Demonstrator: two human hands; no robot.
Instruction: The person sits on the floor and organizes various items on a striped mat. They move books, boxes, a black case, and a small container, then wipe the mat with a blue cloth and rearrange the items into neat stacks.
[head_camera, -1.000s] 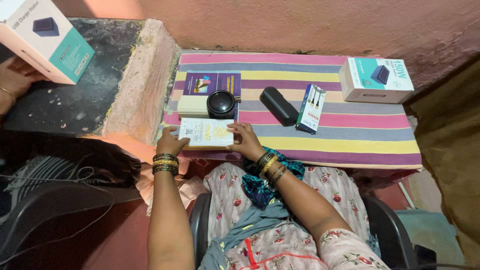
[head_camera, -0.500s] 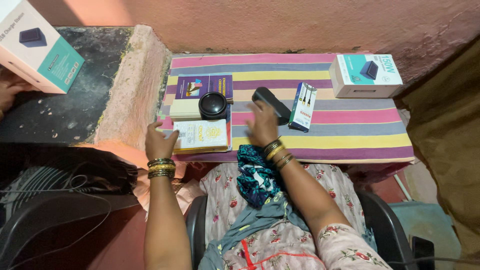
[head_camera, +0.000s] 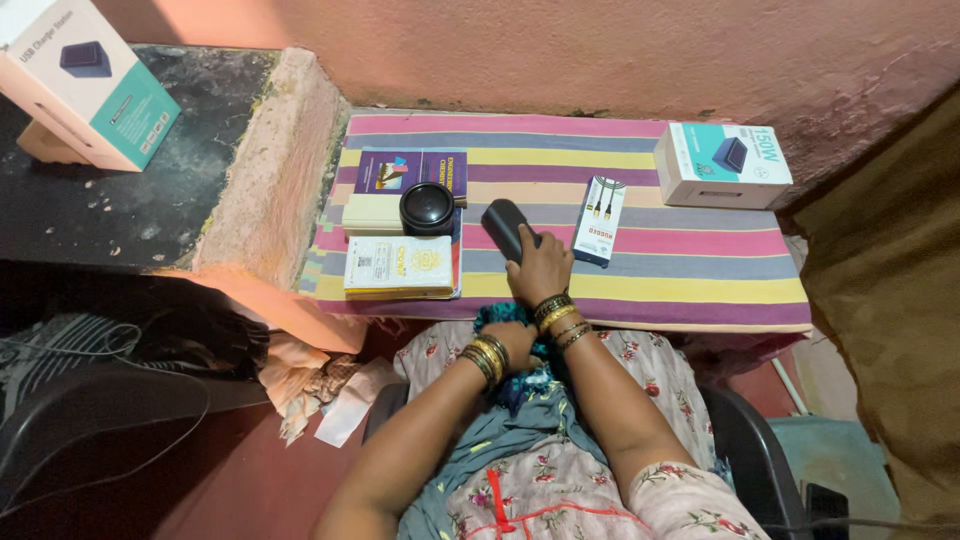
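- Head view, centre of frame: the right hand (head_camera: 540, 268) closes over the near end of a black oblong case (head_camera: 505, 226) lying on the striped cloth (head_camera: 700, 270) of the counter; the case's far end juts up-left past the fingers, still flat on the cloth.
- Just below centre, the left hand (head_camera: 512, 345) sits drawn back at the person's lap against teal patterned fabric (head_camera: 520, 385); whether it is open or gripping cannot be told.
- Left of the case, a round black device (head_camera: 427, 208) rests atop a purple book (head_camera: 410, 172), with a pale booklet (head_camera: 400, 266) laid squarely nearer the counter's front edge.
- Right of the case, a slim cable packet (head_camera: 598, 220) lies just beside the hand; 1 white-and-teal box (head_camera: 722, 165) stands at the upper right against the wall.
- Upper left, a 2nd white-and-teal box (head_camera: 85, 85) leans tilted over a dark ledge (head_camera: 120, 210), apart from the striped cloth.
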